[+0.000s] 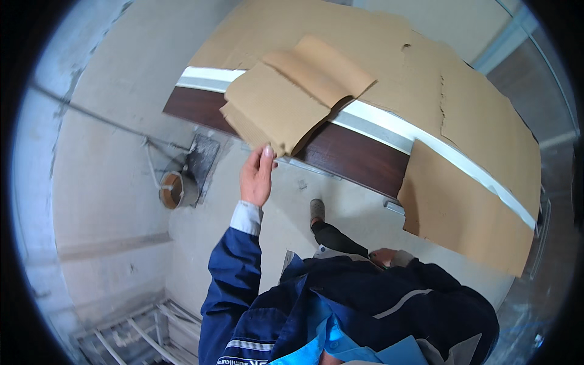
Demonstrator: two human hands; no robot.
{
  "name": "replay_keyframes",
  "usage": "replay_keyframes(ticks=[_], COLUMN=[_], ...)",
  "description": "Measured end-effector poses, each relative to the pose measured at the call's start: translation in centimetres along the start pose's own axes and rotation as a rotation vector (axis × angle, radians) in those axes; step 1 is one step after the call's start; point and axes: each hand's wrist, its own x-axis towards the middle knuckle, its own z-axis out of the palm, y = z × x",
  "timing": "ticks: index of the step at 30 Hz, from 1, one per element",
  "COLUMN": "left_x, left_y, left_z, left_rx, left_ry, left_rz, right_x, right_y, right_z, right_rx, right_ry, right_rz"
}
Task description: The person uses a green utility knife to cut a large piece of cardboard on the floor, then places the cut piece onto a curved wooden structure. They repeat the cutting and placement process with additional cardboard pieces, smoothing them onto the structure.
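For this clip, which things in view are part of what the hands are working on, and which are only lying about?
In hand:
- left hand, fingertips on the folded cardboard piece
- dark brown panel that the cardboard lies on
- large cardboard sheet covering the panel

Lying about:
- round bucket on the floor
- metal frame, lower left
- right hand, held near the jacket, touching none of these

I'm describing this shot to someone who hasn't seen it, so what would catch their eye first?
First, the big torn cardboard sheet draped over a dark brown panel with a white edge, filling the upper right. Next, the left hand at centre, its fingers gripping a folded cardboard piece lifted off the panel. The right hand sits low by the blue jacket.
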Motion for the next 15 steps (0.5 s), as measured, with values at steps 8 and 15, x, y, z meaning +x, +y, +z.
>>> replay_keyframes(ticks=[8,15], left_x=[16.6,15.8], left_y=[5.6,5.2], left_z=[4.6,-2.6], left_rx=[0.206,-0.286], left_ry=[-0.036,-0.196], left_rz=[-0.172,0.039], right_x=[4.7,2.7], right_y=[-5.5,-13.1], right_z=[0.0,1.6], right_rx=[-0.392,0.646], right_ry=[0.125,0.297], right_rz=[-0.006,0.41])
